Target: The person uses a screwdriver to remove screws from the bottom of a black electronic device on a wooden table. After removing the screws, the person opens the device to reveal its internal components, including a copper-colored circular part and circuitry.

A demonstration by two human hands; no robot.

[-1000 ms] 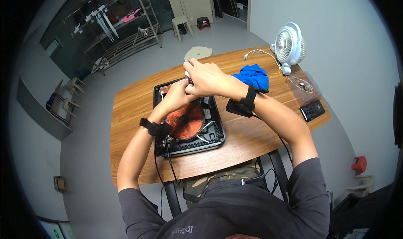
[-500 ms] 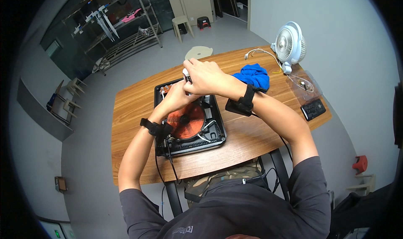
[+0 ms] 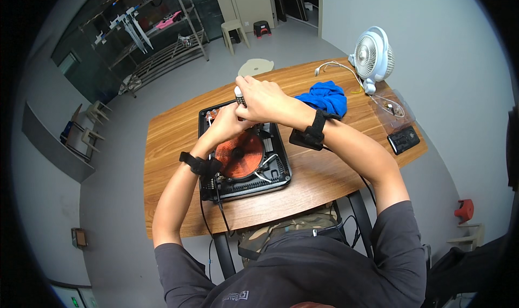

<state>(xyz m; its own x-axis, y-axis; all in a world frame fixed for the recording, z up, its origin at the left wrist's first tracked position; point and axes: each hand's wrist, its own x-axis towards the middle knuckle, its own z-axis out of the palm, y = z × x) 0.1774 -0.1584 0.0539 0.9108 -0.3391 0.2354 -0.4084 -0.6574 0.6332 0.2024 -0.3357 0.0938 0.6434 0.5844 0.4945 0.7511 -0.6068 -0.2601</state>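
An opened induction cooker lies on the table, its black casing point(image 3: 284, 170) holding a round copper-coloured coil point(image 3: 244, 159) with a dark centre. Over its far part, my right hand point(image 3: 265, 100) is closed round the handle of an upright screwdriver point(image 3: 240, 96), which has a white top and a dark patterned grip. My left hand point(image 3: 227, 125) is closed just below, against the screwdriver's lower part; its fingertips and the tip of the tool are hidden. White wires point(image 3: 264, 176) lie beside the coil. Each wrist wears a black strap.
A blue cloth point(image 3: 326, 98) lies crumpled right of the cooker on the wooden table point(image 3: 173, 146). At the far right stand a white fan point(image 3: 372, 56) with a cable, a clear plastic bag point(image 3: 389, 116) with small parts, and a black box-shaped device point(image 3: 403, 140). Black cables hang over the near edge.
My right hand has shifted slightly round the screwdriver, and more of its patterned grip shows. My left hand has hardly moved; the cooker stays in place.
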